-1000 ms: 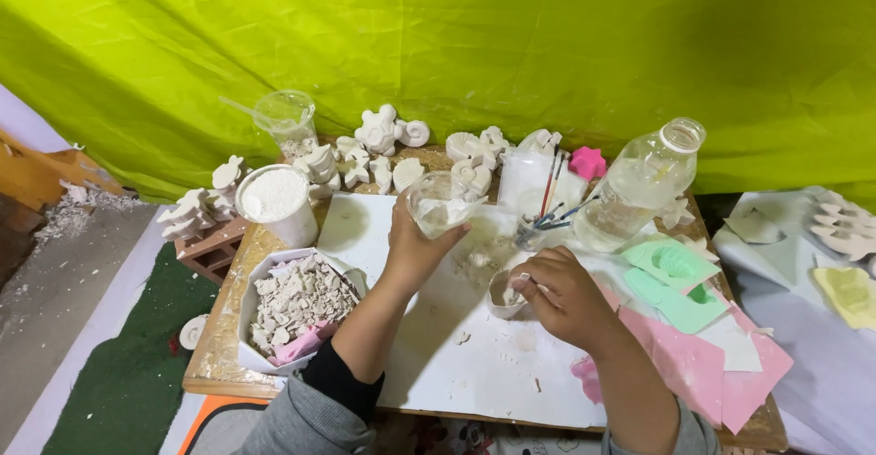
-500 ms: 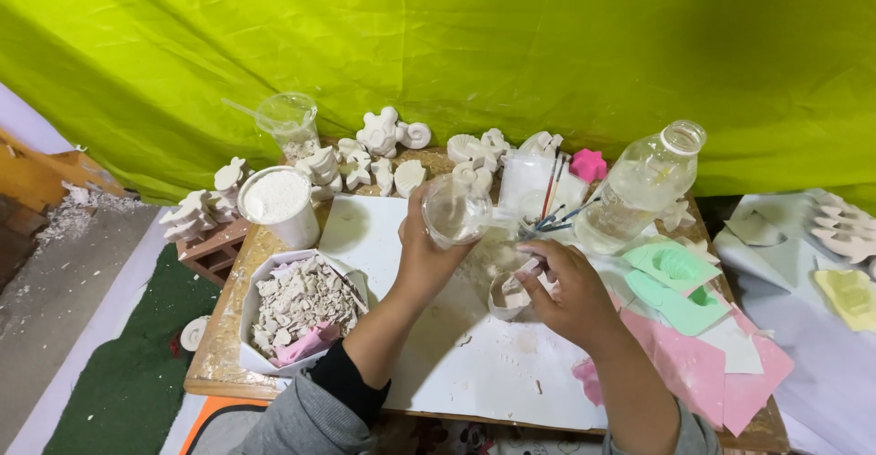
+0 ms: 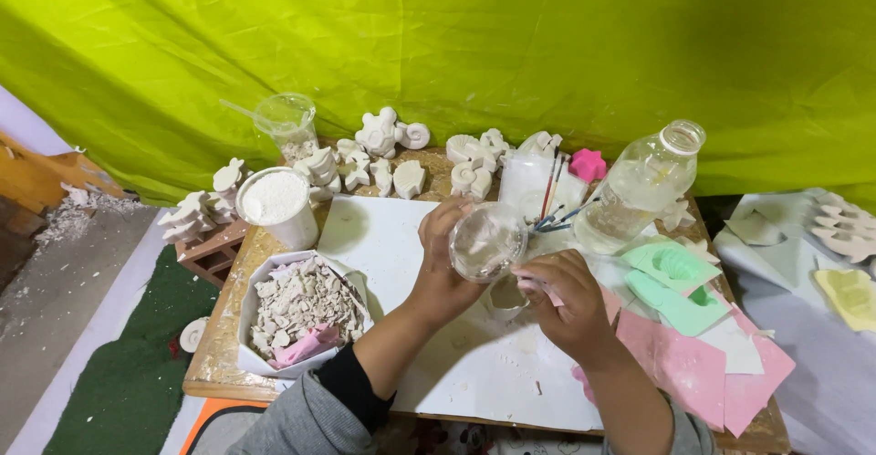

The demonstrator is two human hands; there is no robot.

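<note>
1. Above the middle of the white sheet [image 3: 383, 236] on the wooden table [image 3: 214, 364], the left hand [image 3: 443, 259] grips a clear plastic cup [image 3: 486, 240], tilted so that its mouth faces the camera; its inside looks cloudy white, and I cannot tell how much is in it.
2. Right hand [image 3: 561, 304] is just beside the cup's lower edge, fingers pinched narrow on a thin pink stick [image 3: 538, 286]; whether the stick touches the cup cannot be told.
3. Under both hands a small round cup [image 3: 504, 298] stands on the sheet; its contents are mostly hidden.
4. At the left edge of the table a white box [image 3: 251, 327] holds a heap of broken white plaster bits with a scrap of pink among them.
5. Just behind the box a white tub [image 3: 278, 207] is full of white powder.
6. Further back, a clear cup [image 3: 287, 125] with a stick in it holds a little white matter at the bottom.
7. On the right a big clear bottle [image 3: 639, 190] stands open, with clear liquid inside.
8. Near the bottle, a clear tub [image 3: 529, 181] holds several brushes [image 3: 550, 201].
9. White plaster figures [image 3: 383, 135] line the back of the table against the green cloth [image 3: 456, 35].
10. Green moulds [image 3: 671, 263] and pink sheets [image 3: 684, 364] lie at the right side.
</note>
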